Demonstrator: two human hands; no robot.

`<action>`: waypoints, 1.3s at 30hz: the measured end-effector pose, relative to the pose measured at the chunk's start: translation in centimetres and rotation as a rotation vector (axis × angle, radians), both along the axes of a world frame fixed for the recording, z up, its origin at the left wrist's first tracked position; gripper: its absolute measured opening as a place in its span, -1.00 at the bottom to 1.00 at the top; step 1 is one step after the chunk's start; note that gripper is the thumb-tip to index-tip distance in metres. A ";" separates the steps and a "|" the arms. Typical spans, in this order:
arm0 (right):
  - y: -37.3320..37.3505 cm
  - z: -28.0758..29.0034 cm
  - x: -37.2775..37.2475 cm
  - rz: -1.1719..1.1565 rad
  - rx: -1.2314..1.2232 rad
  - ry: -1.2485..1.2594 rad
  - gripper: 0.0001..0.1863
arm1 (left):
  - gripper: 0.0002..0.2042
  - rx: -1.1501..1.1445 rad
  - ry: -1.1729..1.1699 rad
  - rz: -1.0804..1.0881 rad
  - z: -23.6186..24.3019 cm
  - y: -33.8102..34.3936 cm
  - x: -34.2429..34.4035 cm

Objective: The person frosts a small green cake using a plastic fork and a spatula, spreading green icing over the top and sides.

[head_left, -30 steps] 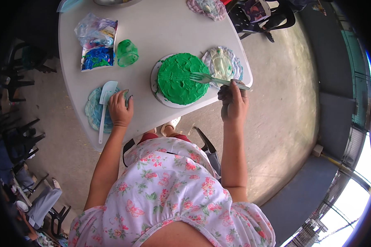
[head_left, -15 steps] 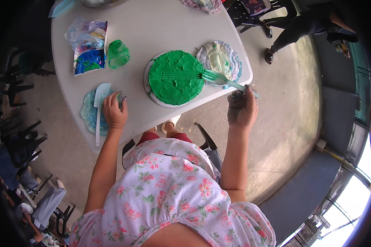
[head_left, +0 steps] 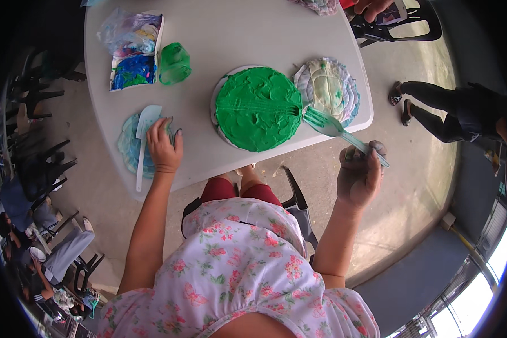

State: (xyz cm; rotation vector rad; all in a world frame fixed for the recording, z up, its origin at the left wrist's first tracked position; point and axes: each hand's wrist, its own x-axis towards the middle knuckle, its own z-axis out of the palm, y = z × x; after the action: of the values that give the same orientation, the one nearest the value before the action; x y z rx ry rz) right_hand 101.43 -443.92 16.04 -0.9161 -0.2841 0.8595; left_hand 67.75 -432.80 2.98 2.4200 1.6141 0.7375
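My right hand (head_left: pixel 360 174) grips a translucent pale-green plastic fork (head_left: pixel 329 126), its tines just off the right edge of a round green-frosted cake (head_left: pixel 256 124). Combed lines cross the cake's middle, which sits on a white board. My left hand (head_left: pixel 164 147) rests with curved, separated fingers beside a white spatula (head_left: pixel 148 121) lying on a blue-stained round mat (head_left: pixel 128 143). Beyond the cake's right side lies a pale, stained round pad (head_left: pixel 327 90). At the back left are a frosting-smeared tray (head_left: pixel 132 73) with plastic bags and a green-smeared cup (head_left: pixel 174 63).
The white table (head_left: pixel 225 34) has a rounded near-right corner. A crumpled pink cloth (head_left: pixel 315 5) is at the back. Another person's hand (head_left: pixel 374 8) hangs over a black chair (head_left: pixel 419 25). Someone in dark trousers (head_left: pixel 434 107) stands at right. Chairs and people crowd the left.
The fork has been drawn rightward off the cake, lengthening the combed lines to its edge. My right hand moved right and toward me. A walking person and another hand have appeared at right.
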 end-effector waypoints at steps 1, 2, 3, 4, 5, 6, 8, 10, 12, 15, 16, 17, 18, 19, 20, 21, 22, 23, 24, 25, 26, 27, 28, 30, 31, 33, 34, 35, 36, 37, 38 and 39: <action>0.1 0.0 0.1 0.046 0.015 -0.041 -0.82 | -0.65 0.005 -0.001 0.003 0.1 -0.1 0.0; 0.0 -0.2 0.3 0.035 -0.006 -0.074 -0.83 | -0.65 0.001 0.007 0.014 0.2 -0.2 0.0; 0.1 -0.1 0.2 0.041 -0.011 -0.070 -0.83 | -0.65 0.001 0.003 0.008 0.2 -0.1 0.2; 0.2 0.2 0.1 0.018 -0.015 -0.099 -0.83 | -0.65 0.000 -0.001 0.003 0.2 0.0 0.3; 0.3 0.4 0.0 -0.006 -0.019 -0.128 -0.83 | -0.65 -0.005 0.002 0.008 0.2 0.2 0.3; 0.2 0.4 0.1 -0.008 -0.051 -0.123 -0.82 | -0.65 0.005 0.009 0.006 0.1 0.1 0.3; -0.3 -0.3 0.7 0.043 -0.022 -0.083 -0.82 | -0.65 0.008 0.018 0.012 0.0 0.1 0.2; -0.8 -1.1 1.5 0.142 0.011 -0.036 -0.80 | -0.65 -0.001 0.025 0.005 0.0 0.0 0.1; -1.5 -2.2 2.3 0.161 -0.007 0.014 -0.80 | -0.65 -0.010 0.030 0.009 -0.1 0.0 0.1; -2.0 -3.2 2.6 0.173 -0.029 0.117 -0.80 | -0.65 -0.015 0.034 0.004 -0.1 0.1 0.2; -2.0 -3.4 2.5 0.172 -0.034 0.168 -0.81 | -0.65 -0.013 0.033 -0.001 -0.2 0.1 0.2; -2.0 -3.4 2.3 0.171 -0.042 0.168 -0.81 | -0.65 -0.022 0.033 -0.001 -0.3 0.2 0.2; -1.8 -3.3 2.1 0.183 -0.049 0.163 -0.81 | -0.65 -0.017 0.038 0.003 -0.3 0.2 0.1; -1.7 -3.3 2.0 0.195 -0.056 0.158 -0.81 | -0.65 -0.013 0.044 0.007 -0.3 0.1 0.0; -1.6 -3.4 2.1 0.199 -0.062 0.159 -0.81 | -0.65 -0.019 0.044 0.011 -0.3 0.0 0.1; -1.5 -3.6 2.0 0.209 -0.062 0.160 -0.81 | -0.65 -0.025 0.040 0.010 -0.3 0.0 0.0; -1.4 -3.8 2.0 0.220 -0.063 0.161 -0.80 | -0.66 -0.032 0.036 0.011 -0.2 0.0 -0.1; -1.3 -3.9 2.1 0.224 -0.066 0.166 -0.80 | -0.66 -0.035 0.041 0.014 -0.2 0.0 -0.1; -1.3 -4.0 2.1 0.251 -0.053 0.166 -0.80 | -0.66 -0.047 0.042 0.008 -0.1 0.1 0.0; -1.2 -4.0 2.0 0.279 -0.039 0.166 -0.79 | -0.66 -0.058 0.044 0.002 0.0 0.2 0.1; -1.0 -4.0 1.7 0.269 -0.039 0.173 -0.78 | -0.66 -0.059 0.049 0.001 -0.1 0.3 0.0; -0.7 -4.0 1.4 0.273 -0.040 0.176 -0.78 | -0.66 -0.046 0.054 -0.001 -0.1 0.3 0.1; -0.5 -4.0 1.1 0.239 -0.042 0.200 -0.78 | -0.65 -0.033 0.059 -0.004 -0.1 0.3 0.1; -0.1 -4.0 0.9 0.205 -0.043 0.223 -0.78 | -0.66 -0.040 0.055 -0.001 0.0 0.2 0.1; 0.0 -4.1 0.9 0.250 -0.010 0.194 -0.77 | -0.66 -0.047 0.050 -0.001 0.0 0.2 0.1; 0.3 -4.0 0.8 0.294 0.025 0.160 -0.76 | -0.66 -0.045 0.044 -0.004 0.1 0.3 0.1; 0.4 -3.8 0.6 0.276 0.024 0.136 -0.75 | -0.66 -0.043 0.040 -0.007 0.1 0.3 0.2; 0.5 -3.7 0.5 0.257 0.023 0.112 -0.74 | -0.66 -0.040 0.035 -0.009 0.1 0.3 0.2; 0.5 -3.5 0.2 0.218 0.017 0.116 -0.73 | -0.66 -0.041 0.030 -0.006 0.1 0.2 0.1; 0.6 -3.3 -0.1 0.218 0.019 0.110 -0.73 | -0.66 -0.042 0.025 -0.004 0.0 0.2 0.1; 0.7 -2.9 -0.4 0.196 -0.018 0.033 -0.74 | -0.66 -0.040 0.019 -0.004 0.1 0.1 0.0; 0.8 -2.6 -0.6 0.173 -0.053 -0.042 -0.74 | -0.66 -0.043 0.020 -0.004 0.1 0.2 0.0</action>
State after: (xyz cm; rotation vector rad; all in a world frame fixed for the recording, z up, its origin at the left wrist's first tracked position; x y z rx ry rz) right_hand 100.80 -443.12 13.41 -0.9698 -0.3827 1.0120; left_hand 67.75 -432.65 3.08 2.4069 1.6152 0.6729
